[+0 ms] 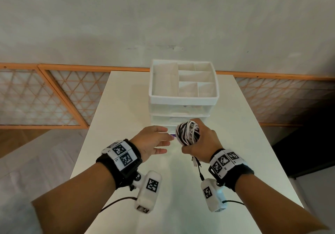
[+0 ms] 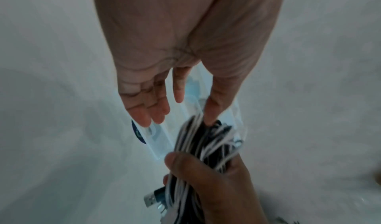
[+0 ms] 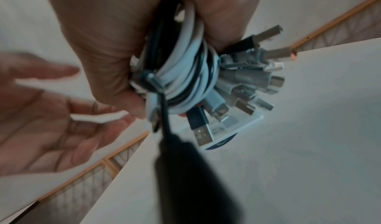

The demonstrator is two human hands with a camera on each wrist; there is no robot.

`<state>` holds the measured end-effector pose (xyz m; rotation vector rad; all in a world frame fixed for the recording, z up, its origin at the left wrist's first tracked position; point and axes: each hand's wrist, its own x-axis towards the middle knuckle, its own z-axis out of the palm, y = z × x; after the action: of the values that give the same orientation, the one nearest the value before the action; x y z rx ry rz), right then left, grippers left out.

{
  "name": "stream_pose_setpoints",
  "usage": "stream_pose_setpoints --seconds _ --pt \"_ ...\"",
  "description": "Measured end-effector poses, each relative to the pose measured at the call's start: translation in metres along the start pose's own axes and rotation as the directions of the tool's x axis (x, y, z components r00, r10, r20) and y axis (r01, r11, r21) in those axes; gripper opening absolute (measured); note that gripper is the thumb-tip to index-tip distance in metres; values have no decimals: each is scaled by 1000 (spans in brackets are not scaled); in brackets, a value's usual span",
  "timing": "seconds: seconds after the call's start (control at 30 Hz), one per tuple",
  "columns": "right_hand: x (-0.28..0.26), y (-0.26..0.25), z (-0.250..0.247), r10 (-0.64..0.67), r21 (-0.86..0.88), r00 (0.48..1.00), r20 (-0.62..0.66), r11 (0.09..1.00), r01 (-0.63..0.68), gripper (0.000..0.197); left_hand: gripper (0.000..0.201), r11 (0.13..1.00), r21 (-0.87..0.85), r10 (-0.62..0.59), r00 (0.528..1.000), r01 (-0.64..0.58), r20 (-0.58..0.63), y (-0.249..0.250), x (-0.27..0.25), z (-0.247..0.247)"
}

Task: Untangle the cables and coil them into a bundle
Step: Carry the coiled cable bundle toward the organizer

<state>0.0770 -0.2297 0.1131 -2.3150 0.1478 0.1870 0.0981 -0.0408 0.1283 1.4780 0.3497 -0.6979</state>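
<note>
Black and white coiled cables (image 1: 188, 132) sit at frame centre, gripped in the right hand (image 1: 201, 143), plugs dangling below. Left hand (image 1: 154, 143) beside them, fingers extended, holds nothing, before the drawer organizer (image 1: 183, 96).

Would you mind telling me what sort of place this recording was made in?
Probably an indoor room set up for desk work: a white table against a plain wall, a white drawer organizer on it, orange lattice panels behind.
</note>
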Motion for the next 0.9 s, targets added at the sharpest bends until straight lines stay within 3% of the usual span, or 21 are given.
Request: stream_pose_setpoints --seconds 0.1,0.33,0.53,0.7,0.8,0.83,0.9 --pt "8 7 -14 35 18 999 -42 999 -34 71 8 989 -143 -58 996 48 -69 3 27 9" --pt "20 13 -31 48 35 998 -52 998 -46 69 9 904 -404 -165 986 136 -36 7 84 41" --pt "20 18 -36 33 31 998 -53 999 -32 70 11 799 -576 -175 983 171 49 -11 91 43" --pt "19 11 -44 -14 11 998 -56 1000 15 70 11 833 -486 -240 965 263 110 -50 50 39" --pt "20 -3 -52 -56 -5 997 -44 998 56 70 8 916 -270 -245 947 297 209 -50 22 29" --pt "21 -10 -55 -73 -18 996 -43 997 72 70 6 956 -149 -216 950 253 225 -43 15 26" --pt "23 -24 -59 -122 -63 992 -35 991 120 70 4 998 61 -40 988 31 152 -28 7 18"
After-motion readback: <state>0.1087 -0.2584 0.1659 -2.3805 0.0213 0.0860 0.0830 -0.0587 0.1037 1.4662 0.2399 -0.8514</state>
